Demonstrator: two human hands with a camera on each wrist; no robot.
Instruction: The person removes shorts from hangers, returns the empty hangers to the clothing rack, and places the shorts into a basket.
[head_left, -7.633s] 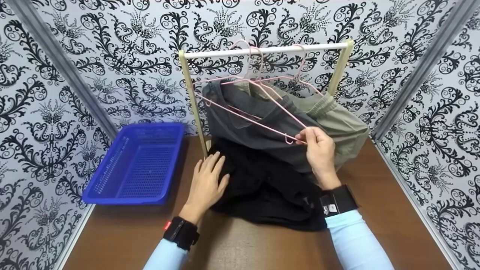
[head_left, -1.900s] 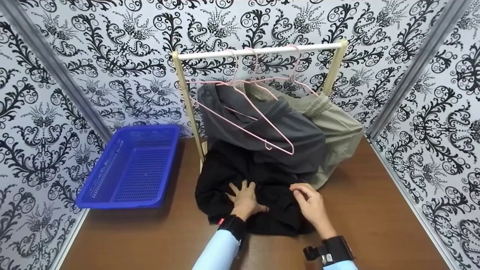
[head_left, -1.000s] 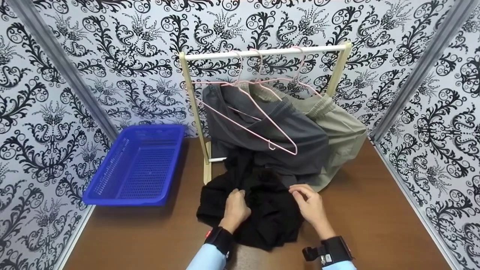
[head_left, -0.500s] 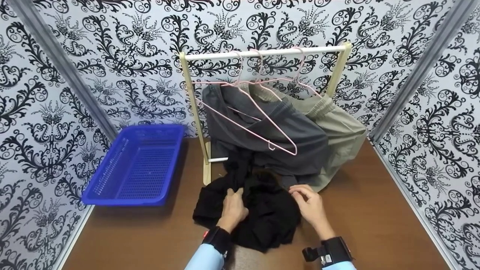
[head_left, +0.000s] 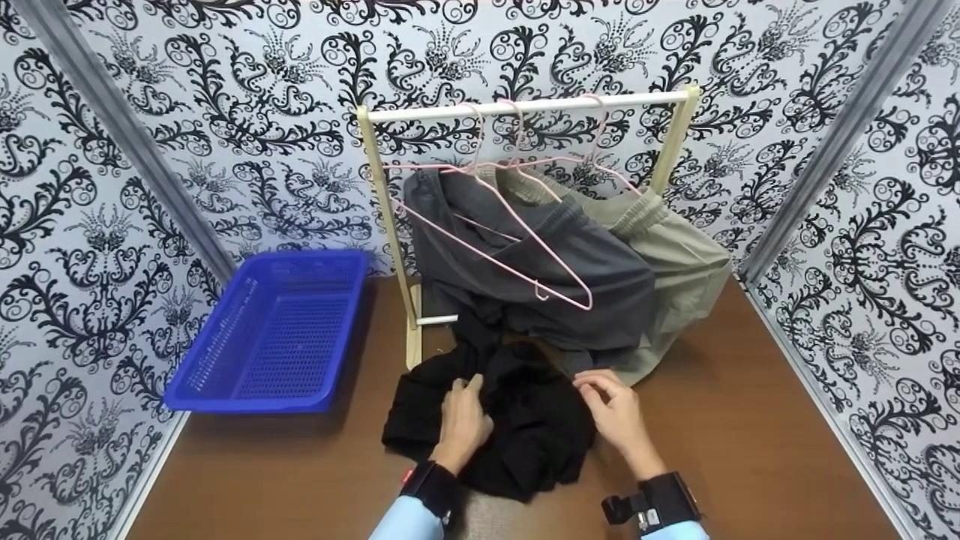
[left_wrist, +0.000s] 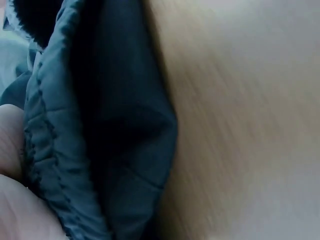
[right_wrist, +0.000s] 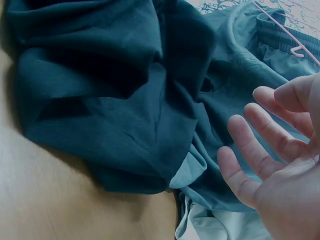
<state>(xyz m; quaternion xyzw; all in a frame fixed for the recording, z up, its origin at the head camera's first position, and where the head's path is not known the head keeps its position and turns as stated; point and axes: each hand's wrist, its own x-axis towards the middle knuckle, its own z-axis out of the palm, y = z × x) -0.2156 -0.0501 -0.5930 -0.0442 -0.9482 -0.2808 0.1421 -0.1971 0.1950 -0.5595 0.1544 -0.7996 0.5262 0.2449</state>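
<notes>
In the head view, bunched black shorts (head_left: 536, 420) lie on the table in front of the rack. My left hand (head_left: 463, 420) grips them at the left; the left wrist view shows its fingertips (left_wrist: 15, 145) against a gathered waistband (left_wrist: 55, 135). My right hand (head_left: 616, 412) hovers at the right edge of the shorts. Its fingers are loosely bent and hold nothing, as the right wrist view shows. Above hangs a bare pink hanger (head_left: 544, 244), in front of dark grey shorts (head_left: 525, 277) and khaki shorts (head_left: 686, 262) on pink hangers.
A small rack with a white rail (head_left: 547, 105) and wooden posts (head_left: 386, 217) stands at the back of the table (head_left: 765, 450). A blue plastic basket (head_left: 341, 360) sits to its left. Patterned walls close in the back and sides.
My right hand has let go of the front hanger and come down beside the black shorts. My left hand has moved onto them, taken hold and drawn them nearer, then slightly left.
</notes>
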